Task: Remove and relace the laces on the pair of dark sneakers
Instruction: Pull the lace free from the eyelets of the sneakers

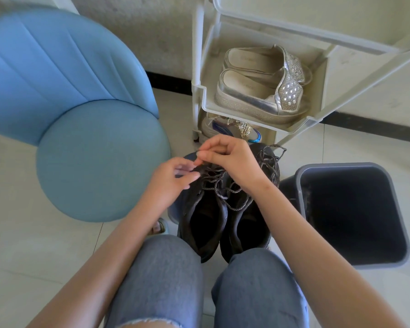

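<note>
Two dark sneakers stand side by side in front of my knees, toes pointing away. Over the front of the left sneaker [200, 216], my left hand [173, 176] has its fingers at the lace, and they look blurred. My right hand [225, 157] pinches the grey speckled lace [234, 204] just above the same shoe. Loose loops of lace lie across both tongues. The right sneaker [249, 223] still carries its lace near the toe [270, 159].
A blue round-seat chair [80, 138] stands at the left. A white plastic shoe rack [258, 114] behind the sneakers holds silver slip-ons [258, 91] and, lower down, another sneaker. A dark grey bin [350, 214] stands at the right. My jeans-clad knees fill the bottom.
</note>
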